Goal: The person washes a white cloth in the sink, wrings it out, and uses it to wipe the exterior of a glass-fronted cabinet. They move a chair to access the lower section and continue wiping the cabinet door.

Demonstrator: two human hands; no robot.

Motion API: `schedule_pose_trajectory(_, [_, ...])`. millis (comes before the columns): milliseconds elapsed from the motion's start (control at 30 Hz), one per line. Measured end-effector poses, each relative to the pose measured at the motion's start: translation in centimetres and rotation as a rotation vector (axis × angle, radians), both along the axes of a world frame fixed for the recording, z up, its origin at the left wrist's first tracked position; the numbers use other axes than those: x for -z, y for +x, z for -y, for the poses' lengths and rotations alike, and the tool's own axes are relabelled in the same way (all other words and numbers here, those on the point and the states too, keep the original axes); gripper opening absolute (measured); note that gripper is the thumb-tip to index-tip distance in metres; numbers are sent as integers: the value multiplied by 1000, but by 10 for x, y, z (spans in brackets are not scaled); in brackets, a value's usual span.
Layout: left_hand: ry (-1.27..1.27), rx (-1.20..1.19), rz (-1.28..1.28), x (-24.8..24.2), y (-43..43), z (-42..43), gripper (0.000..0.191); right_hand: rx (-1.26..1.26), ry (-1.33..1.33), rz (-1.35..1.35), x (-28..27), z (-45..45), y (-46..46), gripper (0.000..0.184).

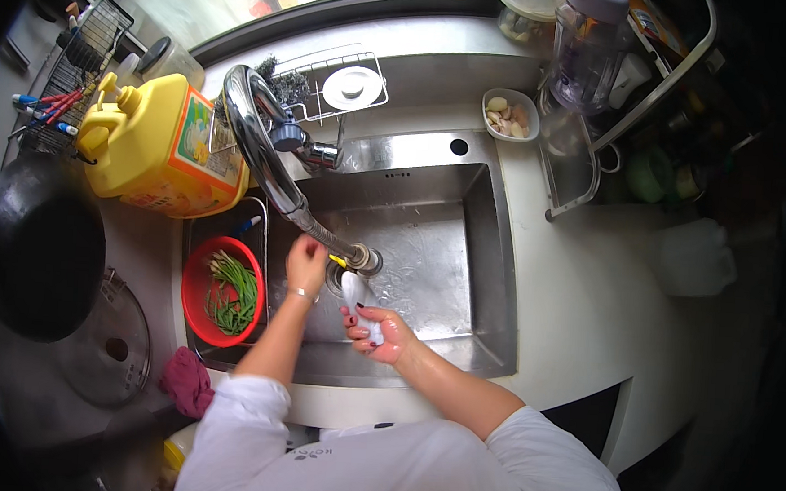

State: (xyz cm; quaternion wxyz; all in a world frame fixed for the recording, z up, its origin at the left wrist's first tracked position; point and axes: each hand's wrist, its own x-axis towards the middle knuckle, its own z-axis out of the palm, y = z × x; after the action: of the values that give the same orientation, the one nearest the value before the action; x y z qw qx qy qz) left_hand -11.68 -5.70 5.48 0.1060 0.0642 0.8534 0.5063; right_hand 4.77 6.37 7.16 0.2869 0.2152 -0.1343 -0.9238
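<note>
My right hand (pixel 379 332) is closed around a smooth white oblong object (pixel 361 297), whose kind I cannot tell, over the stainless steel sink (pixel 426 247). My left hand (pixel 306 264) is just left of the faucet's spout (pixel 366 259), fingers bent; whether it holds anything is unclear. A small yellow piece (pixel 338 261) shows between that hand and the spout. Beneath the hands lies the sink drain (pixel 333 279), partly covered. The chrome faucet (pixel 257 149) arches over from the back left. Left of my left forearm, a red plastic bowl (pixel 189 287) holds green scallions (pixel 236 297).
A large yellow pump jug (pixel 149 143) stands behind the bowl. At the left are a black wok (pixel 42 244), a glass lid (pixel 106 356) and a crumpled pink cloth (pixel 187 381). Garlic in a white container (pixel 510 134) and a metal rack (pixel 571 206) stand at the back right.
</note>
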Motion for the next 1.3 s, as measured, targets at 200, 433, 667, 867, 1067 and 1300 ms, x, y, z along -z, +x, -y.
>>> schedule_pose_trajectory(200, [1428, 50, 1151, 2, 72, 22, 62, 204, -502, 36, -62, 42, -21, 54])
schedule_pose_trajectory(433, [2080, 350, 1010, -49, 75, -9, 50, 215, -737, 53, -96, 67, -10, 44])
schedule_pose_trajectory(667, [1919, 476, 936, -68, 57, 9, 27, 21, -579, -189, -72, 51, -8, 33])
schedule_pose_trajectory(867, [901, -17, 1134, -45, 42, 13, 16, -537, 525, -240, -43, 18, -25, 11])
schedule_pose_trajectory(1067, [362, -629, 772, 58, 33, -1, 25, -465, 2227, -612, 53, 43, -41, 33])
schedule_pose_trajectory(1300, [-335, -826, 583, 93, 73, -21, 36, -648, 2362, -833, 71, 25, -15, 39])
